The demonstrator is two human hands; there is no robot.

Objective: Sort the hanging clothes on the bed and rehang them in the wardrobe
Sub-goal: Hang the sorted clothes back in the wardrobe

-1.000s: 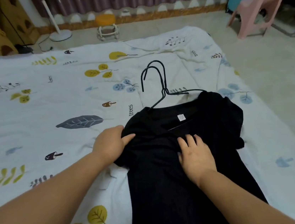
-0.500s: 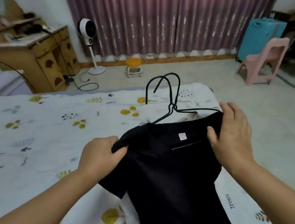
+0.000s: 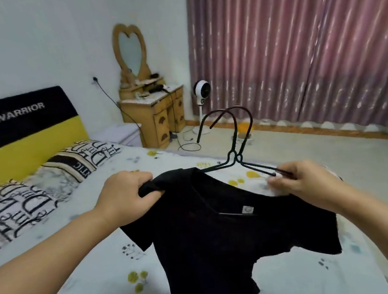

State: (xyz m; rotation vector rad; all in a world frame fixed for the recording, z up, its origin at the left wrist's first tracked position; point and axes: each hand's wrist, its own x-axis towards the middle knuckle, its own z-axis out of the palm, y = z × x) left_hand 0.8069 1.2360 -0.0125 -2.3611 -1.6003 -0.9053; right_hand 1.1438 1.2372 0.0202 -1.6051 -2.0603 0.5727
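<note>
Since a second ago the black T-shirt [image 3: 214, 237] has been lifted off the bed [image 3: 86, 277]: left hand [image 3: 127, 196] clamps its shoulder, right hand [image 3: 298, 179] pinches the exposed wire hangers [image 3: 238, 156], indicating the garment has slipped off and needs reseating.

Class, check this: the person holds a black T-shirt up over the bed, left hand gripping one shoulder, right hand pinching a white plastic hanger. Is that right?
Not quite. In the head view the left hand grips the black T-shirt above the bed, but the right hand pinches black wire hangers, not white plastic.
</note>
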